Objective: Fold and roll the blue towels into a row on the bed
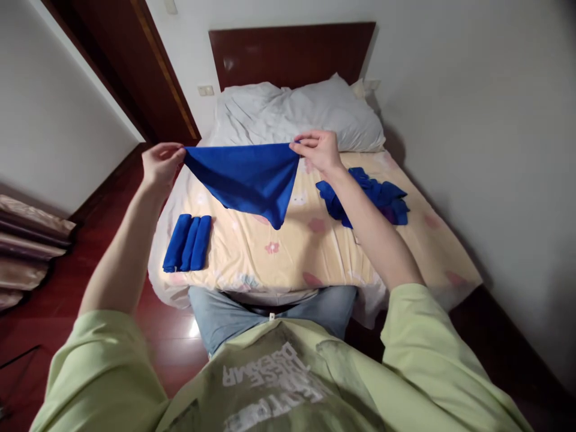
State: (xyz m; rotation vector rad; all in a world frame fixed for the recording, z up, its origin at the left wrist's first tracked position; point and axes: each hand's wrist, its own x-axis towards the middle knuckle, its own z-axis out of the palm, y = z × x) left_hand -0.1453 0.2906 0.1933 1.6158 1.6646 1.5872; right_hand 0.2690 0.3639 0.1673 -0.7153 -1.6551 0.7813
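Observation:
A blue cloth [247,174] hangs stretched above the bed, its top edge nearly straight and its lower part drooping to a point on the right. My left hand [162,163] pinches its upper left corner. At the upper right corner, my right hand [318,150] grips it between thumb and fingers. Three blue rolled cloths [188,243] lie side by side at the bed's left front. A loose pile of blue cloths [380,197] is on the right side, partly hidden behind my right forearm.
The bed [279,264] has a yellow floral sheet. Grey pillows [301,114] rest against its dark headboard [288,54]. A wall stands close on the right. Curtains [27,246] hang at the far left, above a dark red floor [108,198].

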